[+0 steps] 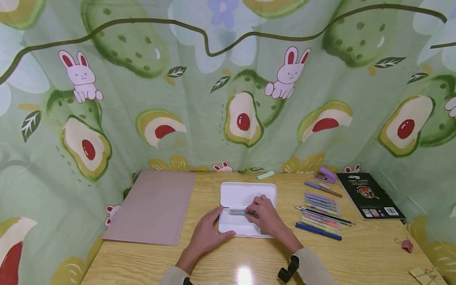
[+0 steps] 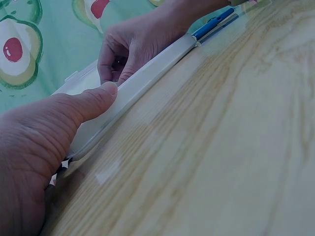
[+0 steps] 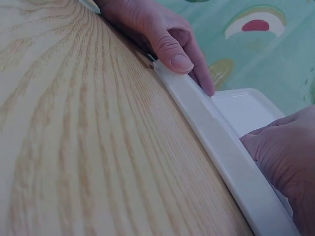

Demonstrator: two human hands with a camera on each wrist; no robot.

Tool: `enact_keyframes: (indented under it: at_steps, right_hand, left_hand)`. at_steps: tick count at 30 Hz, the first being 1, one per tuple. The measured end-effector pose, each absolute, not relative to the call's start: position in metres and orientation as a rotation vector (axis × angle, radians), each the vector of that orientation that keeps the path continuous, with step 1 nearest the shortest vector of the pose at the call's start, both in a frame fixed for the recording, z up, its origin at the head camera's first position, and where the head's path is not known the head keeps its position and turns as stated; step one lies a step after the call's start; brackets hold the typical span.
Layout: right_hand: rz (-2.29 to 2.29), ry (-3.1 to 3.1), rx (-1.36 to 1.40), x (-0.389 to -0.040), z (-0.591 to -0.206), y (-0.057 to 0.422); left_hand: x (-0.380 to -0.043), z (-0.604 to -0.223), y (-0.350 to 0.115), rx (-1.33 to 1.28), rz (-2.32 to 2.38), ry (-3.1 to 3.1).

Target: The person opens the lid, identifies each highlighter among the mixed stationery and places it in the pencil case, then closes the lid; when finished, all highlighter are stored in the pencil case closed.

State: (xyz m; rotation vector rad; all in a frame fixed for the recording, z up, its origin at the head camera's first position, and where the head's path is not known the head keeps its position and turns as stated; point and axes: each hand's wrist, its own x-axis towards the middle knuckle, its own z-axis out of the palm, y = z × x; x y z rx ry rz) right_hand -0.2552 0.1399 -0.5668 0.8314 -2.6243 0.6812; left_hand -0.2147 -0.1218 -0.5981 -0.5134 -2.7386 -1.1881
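Left end of the wooden table [image 1: 124, 261]: mauve sheets [image 1: 151, 209], lying flat, well apart from the hands; next, the left hand [image 1: 206, 233], gripping the left end of an open white case [image 1: 233, 228], thumb laid over the front rim, fingers along the side toward the hinge; case flat on the table before the person, lid tipped back away from them; inside, in the tray close to the hinge, a slim translucent item [image 1: 236, 212], lying crosswise; at its right end the right hand [image 1: 265, 217], fingers curled and pinching it, the grip itself partly hidden by the knuckles; a black strap [image 1: 293, 264] at that wrist; behind the lid, near the cloth backdrop [image 1: 203, 95], a pale green strip [image 1: 266, 175].

Farther right, a blue pen [image 1: 318, 231] nearest the person, with pastel pens [image 1: 322, 202] in rows beyond it; purple stapler [image 1: 327, 176] at the back, just beside a black book [image 1: 370, 196], barcode showing; toward the near right corner, a small dark pink object [image 1: 406, 245], too small to make out, and a pale yellow piece [image 1: 422, 276].
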Motion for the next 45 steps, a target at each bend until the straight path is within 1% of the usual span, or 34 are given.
enact_keyframes:
  at_steps: [9, 14, 19, 25, 29, 34, 38, 45]
  right_hand:
    - [0.632, -2.631, 0.813, -0.254, -0.565, 0.138]
    - [0.787, -2.656, 0.725, -0.252, -0.563, 0.144]
    - [0.976, -2.602, 0.67, -0.248, -0.554, 0.164]
    - [1.11, -2.393, 0.698, -0.247, -0.544, 0.206]
    - [1.116, -2.335, 0.631, -0.248, -0.539, 0.242]
    - [1.061, -2.444, 0.493, -0.251, -0.531, 0.293]
    - [0.946, -2.518, 0.455, -0.259, -0.527, 0.333]
    - [0.861, -2.7, 0.34, -0.271, -0.537, 0.383]
  left_hand:
    - [-0.213, -0.595, -0.122, -0.503, -1.202, -2.737]
    - [-0.212, -0.594, -0.121, -0.514, -1.199, -2.732]
    - [-0.212, -0.593, -0.121, -0.512, -1.208, -2.735]
    - [-0.211, -0.593, -0.122, -0.51, -1.212, -2.744]
    - [-0.211, -0.594, -0.122, -0.509, -1.209, -2.742]
    - [-0.212, -0.593, -0.122, -0.511, -1.203, -2.739]
    - [-0.212, -0.593, -0.122, -0.512, -1.203, -2.741]
    - [-0.212, -0.595, -0.121, -0.515, -1.201, -2.736]
